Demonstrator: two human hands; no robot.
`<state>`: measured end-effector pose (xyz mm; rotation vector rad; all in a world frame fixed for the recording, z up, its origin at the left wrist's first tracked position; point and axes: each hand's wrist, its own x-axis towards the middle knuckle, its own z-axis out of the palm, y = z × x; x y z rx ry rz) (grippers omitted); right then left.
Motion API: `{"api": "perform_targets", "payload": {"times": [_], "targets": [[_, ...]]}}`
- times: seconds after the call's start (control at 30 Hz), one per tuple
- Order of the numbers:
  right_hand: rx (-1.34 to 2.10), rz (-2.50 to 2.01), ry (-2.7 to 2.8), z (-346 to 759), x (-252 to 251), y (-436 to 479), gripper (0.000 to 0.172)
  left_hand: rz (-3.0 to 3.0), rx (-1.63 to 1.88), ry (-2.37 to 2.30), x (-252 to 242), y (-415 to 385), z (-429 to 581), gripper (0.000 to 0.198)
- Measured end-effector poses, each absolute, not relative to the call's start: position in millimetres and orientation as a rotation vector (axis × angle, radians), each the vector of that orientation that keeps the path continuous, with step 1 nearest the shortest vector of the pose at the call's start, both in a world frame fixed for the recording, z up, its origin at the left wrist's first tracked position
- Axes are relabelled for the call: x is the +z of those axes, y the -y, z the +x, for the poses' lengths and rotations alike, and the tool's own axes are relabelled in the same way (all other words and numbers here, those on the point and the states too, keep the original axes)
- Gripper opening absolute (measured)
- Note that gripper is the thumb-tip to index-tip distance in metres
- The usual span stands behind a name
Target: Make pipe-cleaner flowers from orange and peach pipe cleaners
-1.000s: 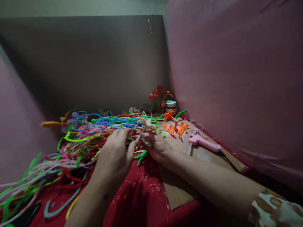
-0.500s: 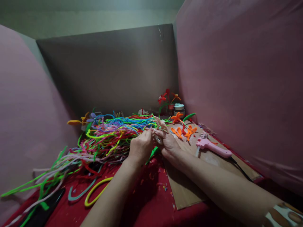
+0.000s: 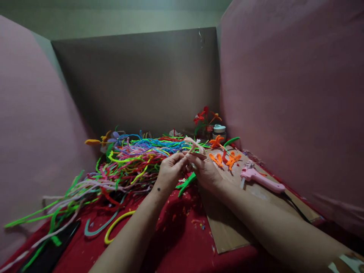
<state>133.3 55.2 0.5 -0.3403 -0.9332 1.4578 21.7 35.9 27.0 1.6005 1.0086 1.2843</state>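
My left hand [image 3: 170,171] and my right hand [image 3: 205,170] meet above the red cloth, fingers pinched together on a small pale pink pipe-cleaner piece [image 3: 194,144] that sticks up between them. A green pipe-cleaner stem [image 3: 186,183] hangs down below the hands; I cannot tell which hand holds it. Just behind and left of the hands lies a big tangled heap of coloured pipe cleaners [image 3: 133,157].
A pink glue gun [image 3: 263,179] lies on a cardboard sheet [image 3: 227,231] at the right, near orange pipe-cleaner flowers [image 3: 226,156]. Red flowers [image 3: 203,115] and a small jar [image 3: 219,131] stand in the back corner. Pink walls close in on both sides. A dark flat object [image 3: 54,250] lies front left.
My left hand has come in from the pile to join the right hand on the pink piece. Both hands sit slightly higher and further right in view as my head turned.
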Motion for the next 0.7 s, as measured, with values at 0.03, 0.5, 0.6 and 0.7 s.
{"api": "perform_targets", "payload": {"times": [0.03,0.5,0.6,0.7], "targets": [[1.445,-0.338,0.954,133.9,-0.1,-55.9,0.010,1.495,1.268,-0.956,29.0,-33.5,20.9,0.024],[1.634,-0.321,0.911,135.7,0.4,-47.3,0.020,1.037,0.934,-0.634,24.3,-24.7,3.2,0.019],[1.642,-0.315,0.917,134.3,-1.2,-46.2,0.024,1.313,0.961,-0.876,26.9,-22.2,5.5,0.019],[1.621,-0.336,0.882,130.3,-6.1,-47.1,0.022,1.922,1.116,-1.291,25.1,-18.2,6.8,0.020]]}}
